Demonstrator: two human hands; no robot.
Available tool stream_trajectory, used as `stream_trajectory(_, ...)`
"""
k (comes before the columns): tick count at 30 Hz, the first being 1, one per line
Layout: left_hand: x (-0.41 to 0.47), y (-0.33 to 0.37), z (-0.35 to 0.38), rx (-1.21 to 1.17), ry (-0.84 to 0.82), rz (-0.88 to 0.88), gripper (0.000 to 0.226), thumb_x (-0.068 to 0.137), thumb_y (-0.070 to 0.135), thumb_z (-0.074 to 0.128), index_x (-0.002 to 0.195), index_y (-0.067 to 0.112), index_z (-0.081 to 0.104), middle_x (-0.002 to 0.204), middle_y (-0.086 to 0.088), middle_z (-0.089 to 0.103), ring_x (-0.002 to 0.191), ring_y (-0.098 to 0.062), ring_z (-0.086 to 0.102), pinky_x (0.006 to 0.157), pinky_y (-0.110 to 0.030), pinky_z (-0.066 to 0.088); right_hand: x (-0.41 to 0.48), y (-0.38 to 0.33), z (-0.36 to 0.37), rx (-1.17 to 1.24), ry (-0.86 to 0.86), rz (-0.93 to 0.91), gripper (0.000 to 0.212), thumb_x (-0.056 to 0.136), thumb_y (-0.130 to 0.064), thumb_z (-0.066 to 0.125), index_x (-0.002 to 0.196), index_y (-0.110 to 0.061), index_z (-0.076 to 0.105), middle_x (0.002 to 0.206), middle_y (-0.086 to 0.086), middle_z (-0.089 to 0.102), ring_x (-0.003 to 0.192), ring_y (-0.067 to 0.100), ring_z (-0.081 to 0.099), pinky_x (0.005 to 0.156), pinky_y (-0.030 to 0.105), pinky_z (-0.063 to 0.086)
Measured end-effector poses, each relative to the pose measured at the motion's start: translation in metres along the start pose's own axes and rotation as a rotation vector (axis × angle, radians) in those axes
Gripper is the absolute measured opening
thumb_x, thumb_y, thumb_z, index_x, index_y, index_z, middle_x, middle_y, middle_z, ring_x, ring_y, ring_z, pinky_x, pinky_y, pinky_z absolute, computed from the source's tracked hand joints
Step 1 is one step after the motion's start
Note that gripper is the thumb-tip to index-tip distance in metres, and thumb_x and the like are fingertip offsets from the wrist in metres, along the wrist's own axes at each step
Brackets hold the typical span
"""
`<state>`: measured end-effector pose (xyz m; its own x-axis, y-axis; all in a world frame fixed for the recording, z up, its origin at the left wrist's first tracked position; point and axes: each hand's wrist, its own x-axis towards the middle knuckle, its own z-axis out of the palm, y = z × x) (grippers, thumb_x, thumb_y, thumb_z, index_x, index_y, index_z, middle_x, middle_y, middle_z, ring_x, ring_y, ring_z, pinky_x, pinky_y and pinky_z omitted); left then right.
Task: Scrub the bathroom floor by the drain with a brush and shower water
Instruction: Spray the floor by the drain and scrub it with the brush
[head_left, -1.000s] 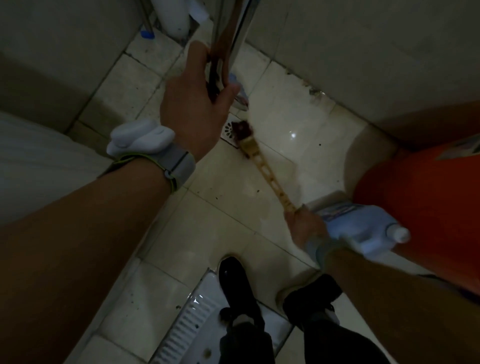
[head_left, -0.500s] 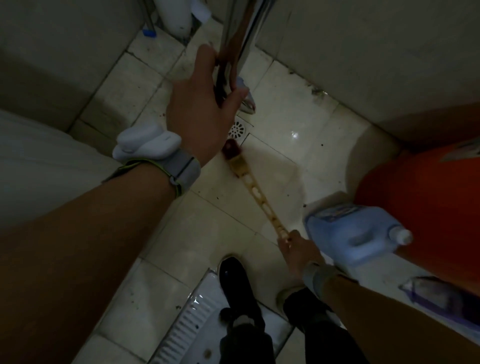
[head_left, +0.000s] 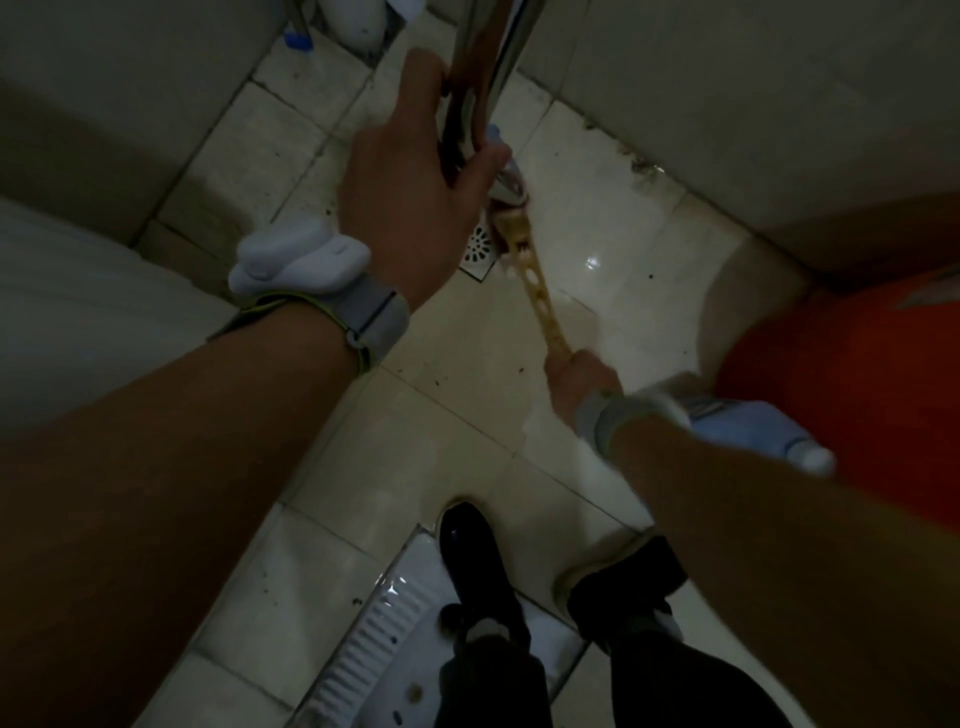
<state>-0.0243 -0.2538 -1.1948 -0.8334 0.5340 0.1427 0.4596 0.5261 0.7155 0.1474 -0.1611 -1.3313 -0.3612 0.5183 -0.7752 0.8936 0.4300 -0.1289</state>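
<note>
My right hand (head_left: 579, 382) grips the end of a long yellow brush (head_left: 537, 296) with holes along its handle. The brush's dark head (head_left: 511, 221) lies on the wet pale floor tiles at the right edge of the square metal drain (head_left: 479, 252). My left hand (head_left: 410, 192) is raised above the drain and holds a shiny chrome shower handle (head_left: 480, 67), fingers curled round it. Its spray end (head_left: 506, 176) points down at the brush head. Water itself is too faint to make out.
An orange bucket (head_left: 852, 395) stands at the right with a pale blue bottle (head_left: 753, 428) in front of it. A white squat pan (head_left: 384, 639) lies at the bottom, with my dark shoes (head_left: 475, 561) at its end. Grey walls close in left and top right.
The brush head went back from the drain toward me, then forward again to the drain's right edge. My right hand followed it. My left hand kept its hold on the shower handle.
</note>
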Motion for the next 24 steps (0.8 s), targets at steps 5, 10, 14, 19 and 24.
stream_trajectory(5,0.001,-0.003,-0.006,-0.007,-0.017,-0.031,0.043,0.09,0.037,0.06,0.117,0.006,0.05,0.076,0.002,0.059,0.067,-0.018,0.06,0.055,-0.021,0.041,-0.068,0.064,0.064,-0.028,-0.136,0.021,0.044,0.098,-0.052,0.033,0.114,-0.013,0.048,0.105,0.016,0.063,0.097,0.037,0.063,0.076,0.037,0.048)
stream_trajectory(10,0.002,-0.006,-0.004,-0.003,-0.022,-0.015,0.044,0.09,0.039,0.06,0.12,0.009,0.049,0.089,-0.004,0.069,0.077,-0.022,0.067,0.067,-0.034,0.053,-0.048,0.062,0.053,-0.085,-0.102,0.021,0.043,0.099,-0.05,0.031,0.114,-0.013,0.047,0.111,0.016,0.064,0.104,0.036,0.062,0.084,0.039,0.048)
stream_trajectory(14,0.001,-0.011,-0.002,0.02,0.003,0.04,0.048,0.091,0.043,0.057,0.125,0.01,0.048,0.092,-0.006,0.069,0.078,-0.02,0.065,0.061,-0.013,0.046,0.002,0.013,0.0,-0.067,-0.002,0.006,0.042,0.104,-0.037,0.032,0.121,-0.006,0.053,0.123,0.021,0.059,0.113,0.038,0.058,0.094,0.038,0.046)
stream_trajectory(19,0.002,-0.008,-0.004,0.01,0.007,0.053,0.05,0.091,0.043,0.056,0.126,0.009,0.047,0.086,0.005,0.06,0.076,-0.02,0.064,0.059,-0.013,0.042,0.017,-0.022,-0.047,-0.043,-0.016,-0.051,0.032,0.102,-0.013,0.036,0.124,0.005,0.053,0.124,0.025,0.058,0.114,0.038,0.058,0.097,0.042,0.049)
stream_trajectory(24,0.003,-0.007,-0.008,0.016,-0.023,0.004,0.046,0.091,0.041,0.058,0.121,0.007,0.049,0.077,0.004,0.056,0.065,-0.015,0.055,0.053,-0.008,0.035,-0.024,0.008,0.018,-0.153,-0.091,-0.056,0.035,0.104,-0.027,0.034,0.13,-0.008,0.046,0.126,0.017,0.055,0.112,0.034,0.058,0.091,0.037,0.049)
